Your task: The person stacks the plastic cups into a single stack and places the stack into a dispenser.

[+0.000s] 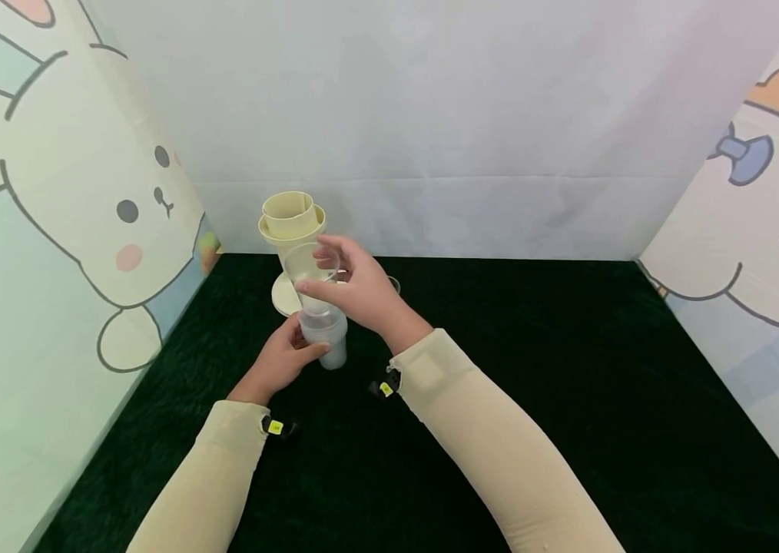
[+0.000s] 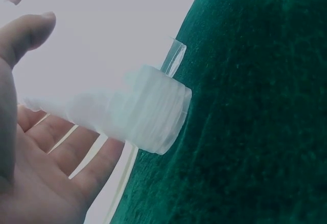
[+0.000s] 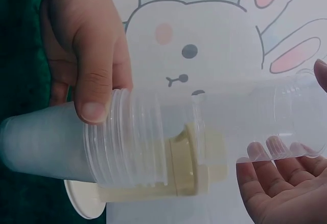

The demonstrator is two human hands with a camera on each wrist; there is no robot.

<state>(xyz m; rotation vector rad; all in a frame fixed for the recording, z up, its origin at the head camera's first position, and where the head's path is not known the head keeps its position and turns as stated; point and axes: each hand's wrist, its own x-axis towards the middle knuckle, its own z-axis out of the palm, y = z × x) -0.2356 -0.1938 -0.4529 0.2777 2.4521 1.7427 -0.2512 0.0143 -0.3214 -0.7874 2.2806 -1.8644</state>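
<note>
My left hand [image 1: 282, 362] grips a stack of clear plastic cups [image 1: 327, 338] round its side, with the rims upward. Seen from the right wrist, the thumb lies along the ridged rims of the stack [image 3: 122, 142]. Just above it, my right hand [image 1: 359, 290] holds a single clear plastic cup [image 1: 308, 269] near its top, between thumb and fingers. The right wrist view shows this cup [image 3: 240, 119] in line with the stack, its lower end towards the stack's rims. The left wrist view catches the stack [image 2: 158, 111] pale and washed out.
Behind the hands stands a cream-coloured cylindrical holder [image 1: 290, 219] with a wide collar and a round base [image 1: 284, 296]. A clear rim [image 1: 395, 284] shows partly behind the right wrist. Dark green cloth [image 1: 535, 369] covers the table; printed curtains [image 1: 85, 177] enclose it.
</note>
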